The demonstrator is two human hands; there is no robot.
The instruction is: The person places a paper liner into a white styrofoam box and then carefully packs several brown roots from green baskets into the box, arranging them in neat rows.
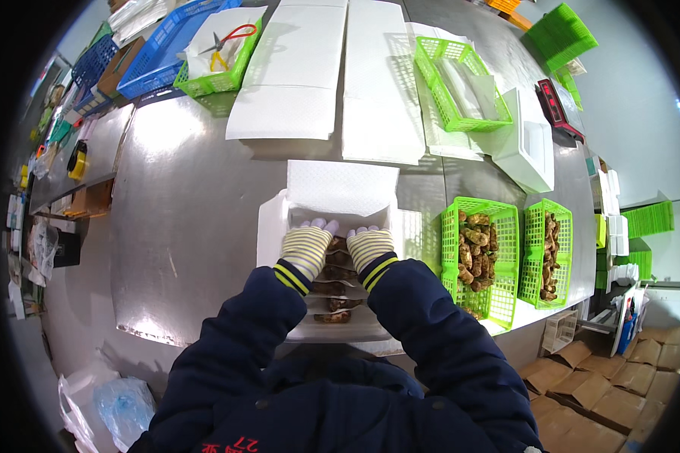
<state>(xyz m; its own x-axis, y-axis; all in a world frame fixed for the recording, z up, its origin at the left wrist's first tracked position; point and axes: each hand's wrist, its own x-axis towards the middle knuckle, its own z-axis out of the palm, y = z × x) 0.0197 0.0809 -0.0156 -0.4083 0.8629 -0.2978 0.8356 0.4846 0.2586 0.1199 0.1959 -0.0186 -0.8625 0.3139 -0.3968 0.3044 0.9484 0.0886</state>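
Note:
A white foam box [271, 232] stands before me at the table's near edge. Inside it, brown knobby produce [333, 318], possibly mushrooms, lies in rows with white sheets between them. My left hand [307, 246], in a striped glove, reaches into the far left of the box. Opposite it, my right hand [372, 244], in a matching glove, reaches in at the far right. The fingers of both hands bend down beside the farthest row, and what the fingertips touch is hidden. A white textured sheet [341, 184] rises from the box's far end, just beyond my fingers.
To the right stand a green basket [507, 263] and a narrower-looking green basket [566, 266], both with brown produce. White sheets [294, 68] lie across the metal table [204, 226]. Farther off are a basket with scissors [226, 39], another foam box [535, 141] and a digital scale [558, 107].

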